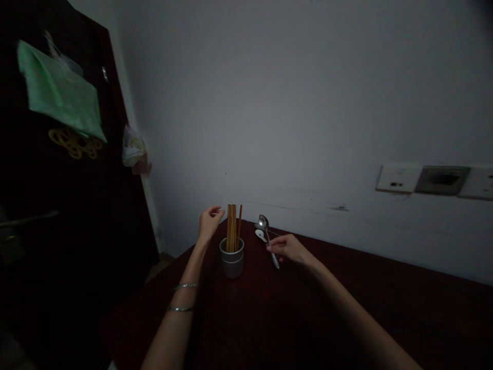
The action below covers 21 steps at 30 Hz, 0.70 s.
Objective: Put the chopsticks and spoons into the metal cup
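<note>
My right hand (pixel 288 248) pinches the handle of a metal spoon (pixel 275 261), whose bowl points up and away over the table. Just behind it lie a white spoon (pixel 260 234) and another metal spoon (pixel 258 226), both partly covered. To the left stands a grey metal cup (pixel 232 265), upright, with a bunch of wooden chopsticks (pixel 231 228) in it; one leans apart on the right side. My left hand (pixel 209 224) is beside the chopsticks with its fingers loosely bent and a gap at the thumb. Nothing shows between those fingers.
The dark red table (pixel 246 318) meets a pale wall (pixel 269 113) at its back edge. Wall sockets (pixel 398 179) are on the right. A dark door (pixel 115 205) at left carries a green cloth (pixel 61 87), and a plastic bag (pixel 133 148) hangs beside it.
</note>
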Tool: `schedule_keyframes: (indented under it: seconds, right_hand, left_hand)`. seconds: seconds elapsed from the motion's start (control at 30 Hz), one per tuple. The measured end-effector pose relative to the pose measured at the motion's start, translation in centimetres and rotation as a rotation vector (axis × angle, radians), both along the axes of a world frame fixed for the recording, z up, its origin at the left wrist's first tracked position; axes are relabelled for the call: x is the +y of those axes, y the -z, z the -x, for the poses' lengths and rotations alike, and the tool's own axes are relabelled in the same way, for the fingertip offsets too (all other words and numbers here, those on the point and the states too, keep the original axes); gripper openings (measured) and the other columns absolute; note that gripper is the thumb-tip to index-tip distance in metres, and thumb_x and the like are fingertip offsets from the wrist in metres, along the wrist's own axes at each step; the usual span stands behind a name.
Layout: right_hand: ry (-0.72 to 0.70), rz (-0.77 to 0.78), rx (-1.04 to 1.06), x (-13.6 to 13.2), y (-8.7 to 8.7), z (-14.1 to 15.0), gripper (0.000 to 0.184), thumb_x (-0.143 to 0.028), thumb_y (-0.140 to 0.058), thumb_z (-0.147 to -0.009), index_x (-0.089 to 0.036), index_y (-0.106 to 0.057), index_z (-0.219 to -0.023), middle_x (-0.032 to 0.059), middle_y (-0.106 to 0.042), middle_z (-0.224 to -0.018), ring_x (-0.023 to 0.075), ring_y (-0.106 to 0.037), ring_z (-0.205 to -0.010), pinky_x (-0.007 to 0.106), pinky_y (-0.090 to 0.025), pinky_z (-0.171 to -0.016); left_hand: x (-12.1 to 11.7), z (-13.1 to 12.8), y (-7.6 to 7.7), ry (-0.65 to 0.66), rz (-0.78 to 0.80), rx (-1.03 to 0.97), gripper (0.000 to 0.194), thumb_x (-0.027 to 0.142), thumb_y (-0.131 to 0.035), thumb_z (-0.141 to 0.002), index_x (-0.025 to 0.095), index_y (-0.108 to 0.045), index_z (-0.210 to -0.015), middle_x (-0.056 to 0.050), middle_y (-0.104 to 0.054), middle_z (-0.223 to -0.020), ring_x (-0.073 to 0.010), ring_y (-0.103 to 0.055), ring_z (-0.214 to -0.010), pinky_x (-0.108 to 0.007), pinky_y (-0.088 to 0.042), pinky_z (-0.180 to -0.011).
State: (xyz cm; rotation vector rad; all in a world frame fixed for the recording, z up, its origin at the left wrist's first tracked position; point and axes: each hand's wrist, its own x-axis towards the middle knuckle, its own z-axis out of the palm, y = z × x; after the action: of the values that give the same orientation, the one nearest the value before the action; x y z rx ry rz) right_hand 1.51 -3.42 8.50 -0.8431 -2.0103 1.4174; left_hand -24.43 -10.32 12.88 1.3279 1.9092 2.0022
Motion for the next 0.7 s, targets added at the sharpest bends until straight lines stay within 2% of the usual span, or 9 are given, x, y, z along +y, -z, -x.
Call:
schedule_keyframes:
  seconds: [0.07,0.13,0.23,0.3,0.37,0.53,0.7]
  right_hand:
    - [-0.006,0.096,-0.075,0.1,1.8,-0.3,0.019,-0.030,-0.072,-0.058,-0.014,-0.065,-0.066,-0.0023,-0.057,-0.052,0.0061,-0.047,-0.043,0.019,-0.040,-0.043]
    - [-0.025,0.175,-0.119,-0.3,3.4,0.0,0.017,-0.027,-0.073,-0.057,-0.013,-0.063,-0.063,-0.0038,-0.055,-0.048,0.0054,-0.046,-0.040,0.018,-0.040,-0.042]
    - [-0.020,0.255,-0.142,-1.0,4.9,1.3,0.017,-0.022,-0.073,-0.056,-0.014,-0.058,-0.059,-0.0059,-0.051,-0.043,0.0052,-0.046,-0.037,0.017,-0.040,-0.040]
    - [0.018,0.285,-0.143,-1.3,5.6,2.4,0.019,-0.019,-0.073,-0.056,-0.015,-0.055,-0.060,-0.0066,-0.050,-0.041,0.0054,-0.045,-0.036,0.016,-0.040,-0.039]
    - [0.060,0.302,-0.137,-1.3,6.2,3.3,0.021,-0.017,-0.073,-0.057,-0.016,-0.053,-0.061,-0.0070,-0.049,-0.039,0.0058,-0.045,-0.034,0.016,-0.040,-0.038]
    - [0.099,0.275,-0.161,-0.9,7.9,4.8,0.024,-0.020,-0.076,-0.055,-0.016,-0.055,-0.066,-0.0066,-0.050,-0.038,0.0091,-0.050,-0.034,0.018,-0.043,-0.035]
    - [0.160,0.145,-0.199,-0.9,9.2,5.4,0.030,-0.020,-0.076,-0.055,-0.016,-0.057,-0.077,-0.0067,-0.050,-0.038,0.0124,-0.052,-0.034,0.020,-0.042,-0.033]
  left_hand:
    - [0.7,1.1,1.6,0.022,0.067,-0.039,0.042,0.038,-0.069,-0.062,0.009,-0.063,-0.092,-0.012,-0.064,-0.094,-0.0170,-0.058,-0.079,-0.023,-0.045,-0.061]
    - [1.1,1.3,2.9,0.103,0.137,-0.125,0.048,0.039,-0.070,-0.062,0.008,-0.061,-0.097,-0.014,-0.064,-0.097,-0.0183,-0.060,-0.083,-0.025,-0.046,-0.066]
    - [1.0,0.6,4.1,0.341,0.247,-0.297,0.052,0.045,-0.067,-0.066,0.009,-0.059,-0.103,-0.013,-0.066,-0.094,-0.0171,-0.062,-0.077,-0.026,-0.048,-0.067]
    - [0.8,0.2,4.6,0.496,0.249,-0.361,0.048,0.045,-0.066,-0.068,0.010,-0.061,-0.100,-0.012,-0.067,-0.093,-0.0159,-0.063,-0.076,-0.027,-0.048,-0.071]
    - [0.7,0.1,5.0,0.580,0.226,-0.368,0.042,0.042,-0.067,-0.069,0.009,-0.063,-0.094,-0.012,-0.067,-0.092,-0.0157,-0.063,-0.078,-0.027,-0.048,-0.076]
    - [0.9,0.6,5.7,0.590,0.268,-0.349,0.037,0.041,-0.070,-0.065,0.009,-0.067,-0.085,-0.011,-0.069,-0.084,-0.0177,-0.064,-0.074,-0.029,-0.050,-0.073]
    - [0.9,1.1,5.9,0.609,0.268,-0.337,0.038,0.041,-0.073,-0.062,0.008,-0.068,-0.081,-0.011,-0.070,-0.082,-0.0180,-0.064,-0.073,-0.029,-0.049,-0.073]
